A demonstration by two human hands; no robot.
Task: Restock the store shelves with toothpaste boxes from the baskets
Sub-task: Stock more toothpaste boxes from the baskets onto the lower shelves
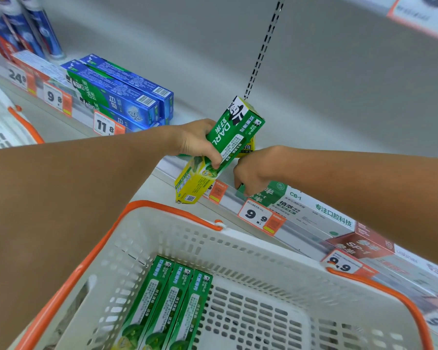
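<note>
Left hand gripping green toothpaste boxes, tilted over the shelf's front edge. Right hand curled down at that edge; hold unclear. Three more boxes lying in the basket below.

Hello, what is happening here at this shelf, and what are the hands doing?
A person is restocking toothpaste. The left hand grips a green and yellow toothpaste box, tilted above the shelf edge. The right hand reaches down to the shelf front beside the white and green boxes; its fingers are curled, but whether they hold anything I cannot tell. Below, the white basket with orange handles holds three more green boxes. Blue boxes are stacked further left.
</note>
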